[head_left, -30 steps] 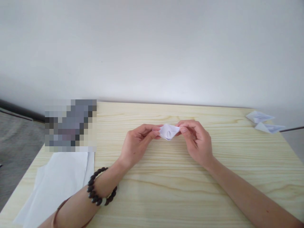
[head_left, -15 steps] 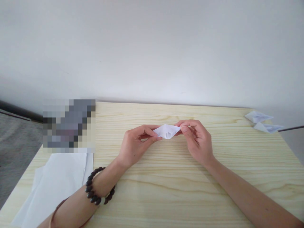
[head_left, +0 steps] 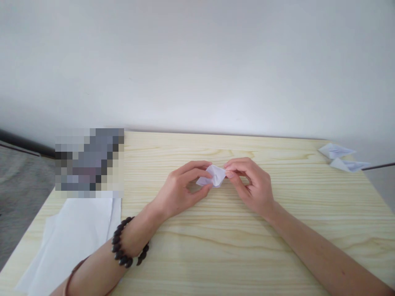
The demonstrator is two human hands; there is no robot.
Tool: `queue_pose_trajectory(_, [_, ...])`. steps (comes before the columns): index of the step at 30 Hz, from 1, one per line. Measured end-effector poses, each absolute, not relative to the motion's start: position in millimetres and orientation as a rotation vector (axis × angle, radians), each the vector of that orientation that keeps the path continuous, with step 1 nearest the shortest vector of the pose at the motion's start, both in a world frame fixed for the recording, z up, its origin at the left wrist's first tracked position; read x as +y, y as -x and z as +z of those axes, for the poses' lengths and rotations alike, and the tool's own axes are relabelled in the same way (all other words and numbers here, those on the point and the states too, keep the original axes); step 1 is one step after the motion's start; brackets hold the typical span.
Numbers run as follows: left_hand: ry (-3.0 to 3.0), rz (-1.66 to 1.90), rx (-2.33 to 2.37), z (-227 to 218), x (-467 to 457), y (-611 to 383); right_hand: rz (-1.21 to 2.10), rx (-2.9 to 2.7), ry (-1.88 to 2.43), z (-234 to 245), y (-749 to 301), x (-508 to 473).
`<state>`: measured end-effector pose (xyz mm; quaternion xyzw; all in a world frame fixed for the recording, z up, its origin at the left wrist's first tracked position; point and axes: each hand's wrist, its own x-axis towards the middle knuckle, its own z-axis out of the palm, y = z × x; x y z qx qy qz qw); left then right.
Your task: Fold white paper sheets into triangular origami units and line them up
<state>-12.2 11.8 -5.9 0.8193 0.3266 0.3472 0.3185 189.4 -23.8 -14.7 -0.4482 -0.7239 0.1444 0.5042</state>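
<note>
A small white folded paper boat (head_left: pixel 217 175) is held between my two hands over the middle of the wooden table (head_left: pixel 197 255). My left hand (head_left: pixel 185 183) has its thumb and fingers around the boat's left part, with a fingertip on its middle. My right hand (head_left: pixel 251 183) pinches the boat's right tip between thumb and fingers. The boat is tilted, its left point showing between my left fingers. Part of its right end is hidden behind my right fingertips.
Two more folded white paper boats (head_left: pixel 336 151) lie at the table's far right corner. White paper sheets (head_left: pixel 74 234) are stacked at the left, below a pixelated dark object (head_left: pixel 95 160). A pale wall (head_left: pixel 197 70) stands behind the table.
The paper boat has tilted, its left point lower, and shifted slightly left. My left fingers have moved from pinching its left tip to around its middle. My right hand has shifted slightly left.
</note>
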Motion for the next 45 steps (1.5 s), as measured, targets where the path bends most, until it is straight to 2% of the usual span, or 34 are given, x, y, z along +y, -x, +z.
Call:
queue_pose_trajectory(25, [-2.891,0.897,0.991,-3.8,1.9,5.4,0.325,-1.932,1.130,-17.7,-187.4,-25.4])
queue_pose_trajectory(38, [-2.480,0.647,1.154,-4.0,3.3,6.4,0.400,-1.993,1.083,-19.4,-188.6,-25.2])
queue_pose_trajectory(45, [-2.408,0.655,0.996,-9.1,10.5,14.5,0.305,-1.936,1.153,-18.9,-189.8,-25.4])
